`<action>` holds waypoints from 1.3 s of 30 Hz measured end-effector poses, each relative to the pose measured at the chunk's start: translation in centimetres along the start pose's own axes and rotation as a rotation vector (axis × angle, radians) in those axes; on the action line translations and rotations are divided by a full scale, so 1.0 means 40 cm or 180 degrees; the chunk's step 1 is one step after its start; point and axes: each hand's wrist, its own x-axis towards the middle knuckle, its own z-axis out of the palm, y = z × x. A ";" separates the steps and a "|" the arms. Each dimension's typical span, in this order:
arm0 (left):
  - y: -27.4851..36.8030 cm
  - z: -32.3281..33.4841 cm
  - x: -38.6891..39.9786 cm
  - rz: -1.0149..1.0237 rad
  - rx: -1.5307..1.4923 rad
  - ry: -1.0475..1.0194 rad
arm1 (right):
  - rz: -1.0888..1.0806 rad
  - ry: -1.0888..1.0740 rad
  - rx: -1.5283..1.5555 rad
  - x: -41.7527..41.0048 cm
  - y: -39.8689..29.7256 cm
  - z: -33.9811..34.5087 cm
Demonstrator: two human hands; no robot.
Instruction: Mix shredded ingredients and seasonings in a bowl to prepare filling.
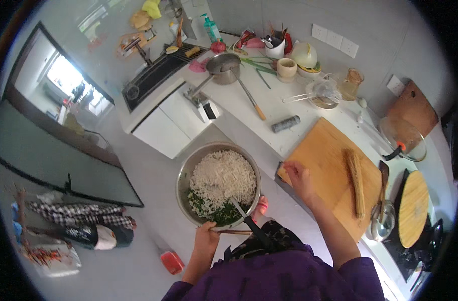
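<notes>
A large stainless steel bowl (179, 188) is before me, above the floor. Pale, finely chopped or shredded food (223, 175) fills much of it, over chopped dark green leaves (221, 212). My left hand (207, 237) grips the bowl's near rim, and a pair of wooden chopsticks (234, 232) sticks out beside its fingers. A metal utensil with a black handle (258, 229) leans over the rim, its tip in the food. Over the left edge of a wooden cutting board (323, 161) hovers my right hand (299, 178), fingers partly curled; no object shows in it.
On the board lies a rough wooden stick (355, 184). A saucepan (224, 73), a ladle with wooden handle (249, 98), a grey cylinder (286, 124) and a glass lid (402, 139) occupy the white counter (240, 109). A round wooden lid (413, 209) is at right. A red container (172, 262) sits on the floor.
</notes>
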 end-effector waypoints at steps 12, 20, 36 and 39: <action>0.028 0.000 0.024 0.0170 0.0327 -0.0178 | -0.0531 0.0809 -0.1671 0.246 0.039 0.248; 0.078 -0.068 0.094 -0.0212 0.0644 -0.0205 | -0.0014 0.1295 -0.1304 0.156 0.004 0.284; 0.244 -0.015 0.194 -0.1099 0.1229 -0.1030 | 0.1830 0.3360 0.0373 -0.817 -0.228 0.108; 0.239 -0.021 0.215 -0.1249 0.1264 -0.1121 | 0.2133 0.3539 -0.0244 -0.935 -0.249 0.132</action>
